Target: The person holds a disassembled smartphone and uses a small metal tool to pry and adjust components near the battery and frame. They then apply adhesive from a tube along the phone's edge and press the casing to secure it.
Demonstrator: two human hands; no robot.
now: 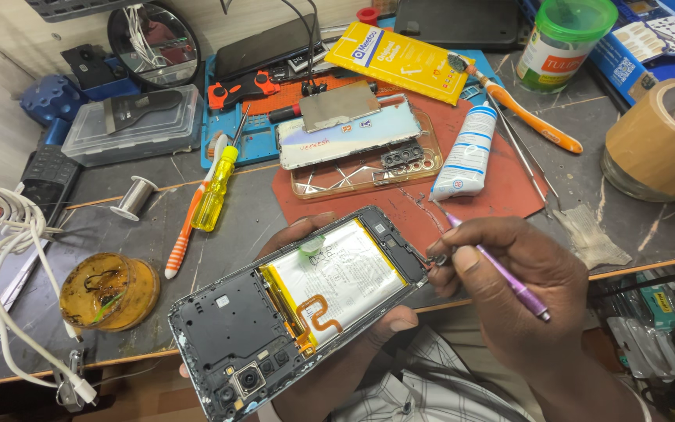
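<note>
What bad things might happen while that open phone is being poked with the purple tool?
1. The purple tool in the right hand works at the opened phone, close to its battery; a slip might scratch or puncture it.
2. The left hand holds the phone past the table edge; it might drop.

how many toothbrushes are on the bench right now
2. One toothbrush with an orange and white handle lies left of the red mat, beside the yellow screwdriver. The other, orange, lies upper right. More may be hidden.
</note>
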